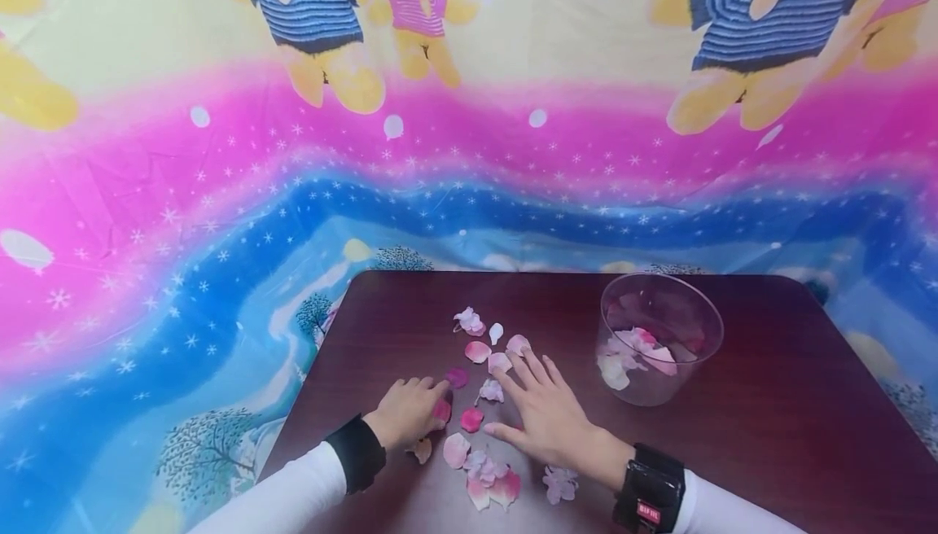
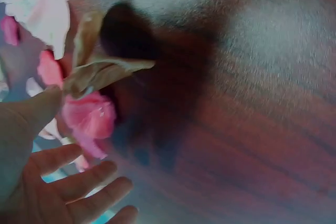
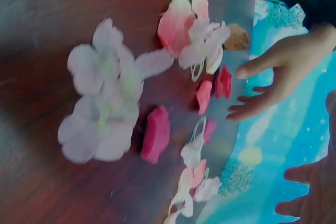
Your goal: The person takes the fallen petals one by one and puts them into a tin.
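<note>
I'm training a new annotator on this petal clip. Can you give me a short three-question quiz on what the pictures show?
1. True or false: the clear cup on the table already holds some petals.
2. Multiple choice: where does the right hand lie? A) inside the cup B) flat on the table among the loose petals C) lifted above the cup
3. Short answer: on which side of both hands does the cup stand?

Key
1. True: pale and pink petals lie at its bottom.
2. B: its fingers are spread straight, and the left hand rests close by on the table.
3. The person's right.
</note>
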Available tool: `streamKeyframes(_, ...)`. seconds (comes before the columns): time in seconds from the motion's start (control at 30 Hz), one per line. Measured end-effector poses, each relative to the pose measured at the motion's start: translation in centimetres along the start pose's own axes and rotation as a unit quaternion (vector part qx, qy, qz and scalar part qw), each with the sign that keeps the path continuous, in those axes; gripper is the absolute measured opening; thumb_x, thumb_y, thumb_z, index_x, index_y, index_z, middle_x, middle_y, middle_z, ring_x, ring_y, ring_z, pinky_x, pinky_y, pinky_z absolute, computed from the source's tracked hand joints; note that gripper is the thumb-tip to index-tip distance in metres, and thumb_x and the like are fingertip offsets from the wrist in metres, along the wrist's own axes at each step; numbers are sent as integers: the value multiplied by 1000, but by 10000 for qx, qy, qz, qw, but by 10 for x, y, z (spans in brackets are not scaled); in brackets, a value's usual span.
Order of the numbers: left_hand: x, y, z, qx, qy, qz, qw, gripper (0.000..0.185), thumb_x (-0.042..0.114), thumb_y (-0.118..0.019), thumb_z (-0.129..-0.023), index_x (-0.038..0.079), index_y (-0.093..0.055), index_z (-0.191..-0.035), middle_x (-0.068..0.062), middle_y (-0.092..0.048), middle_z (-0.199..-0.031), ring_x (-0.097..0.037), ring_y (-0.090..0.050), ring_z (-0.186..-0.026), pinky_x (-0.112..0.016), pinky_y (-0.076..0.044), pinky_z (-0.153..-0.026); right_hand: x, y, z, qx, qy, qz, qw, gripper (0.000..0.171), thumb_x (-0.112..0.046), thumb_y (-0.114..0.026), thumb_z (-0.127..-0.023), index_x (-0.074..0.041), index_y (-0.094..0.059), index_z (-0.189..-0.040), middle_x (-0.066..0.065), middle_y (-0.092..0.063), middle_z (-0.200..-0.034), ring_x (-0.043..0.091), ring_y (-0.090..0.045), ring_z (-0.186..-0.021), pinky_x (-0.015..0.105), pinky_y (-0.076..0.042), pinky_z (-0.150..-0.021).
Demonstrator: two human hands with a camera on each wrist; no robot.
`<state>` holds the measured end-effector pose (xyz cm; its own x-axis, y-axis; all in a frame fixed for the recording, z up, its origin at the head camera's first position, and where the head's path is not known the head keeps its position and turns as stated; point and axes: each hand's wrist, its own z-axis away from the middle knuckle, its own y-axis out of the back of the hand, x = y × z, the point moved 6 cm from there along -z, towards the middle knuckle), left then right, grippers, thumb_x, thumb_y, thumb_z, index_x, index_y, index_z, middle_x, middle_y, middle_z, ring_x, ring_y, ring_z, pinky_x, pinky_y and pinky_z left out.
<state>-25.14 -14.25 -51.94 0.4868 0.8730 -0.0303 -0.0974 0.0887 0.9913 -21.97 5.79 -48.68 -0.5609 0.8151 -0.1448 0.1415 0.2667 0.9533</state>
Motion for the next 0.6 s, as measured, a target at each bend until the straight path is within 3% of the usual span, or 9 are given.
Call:
streamKeyframes(0.17,1,-9,-7,-19,-82,-219,9997,50,36,-84,-82,14,-64,-122,-7,-70,-97,-25,-69,-91,-42,-58,-79,-14,-7,0,-80,148,38,9999,81,-77,-48,-90,-21,-51,-149,14,-46,-157,38,-37,-149,60,-32,-118)
streamKeyframes(0.3,4,-12,-11,126,-269,-425,9987,43,27,-88,-77,12,-66,-111,-6,-68,-91,-24,-69,-85,-39,-59,-72,-24,-17,1,-234,241,-54,9994,80,-75,-50,-90,-22,-51,-149,13,-43,-159,36,-35,-151,60,-32,-118)
streamKeyframes(0.53,7,-13,-11,17,-364,-342,9988,76,15,-103,-37,13,-62,-101,-5,-66,-87,-23,-70,-82,-38,-61,-72,-30,-27,2,-218,364,49,9991,78,-75,-49,-91,-21,-54,-146,14,-45,-157,36,-36,-150,60,-35,-116)
streamKeyframes(0.6,6,-14,-11,-10,-366,-310,9988,77,15,-103,-35,13,-61,-99,-4,-67,-86,-22,-70,-80,-37,-61,-71,-30,-27,2,-171,380,95,9991,78,-75,-49,-91,-21,-55,-145,13,-46,-156,36,-37,-150,60,-36,-115)
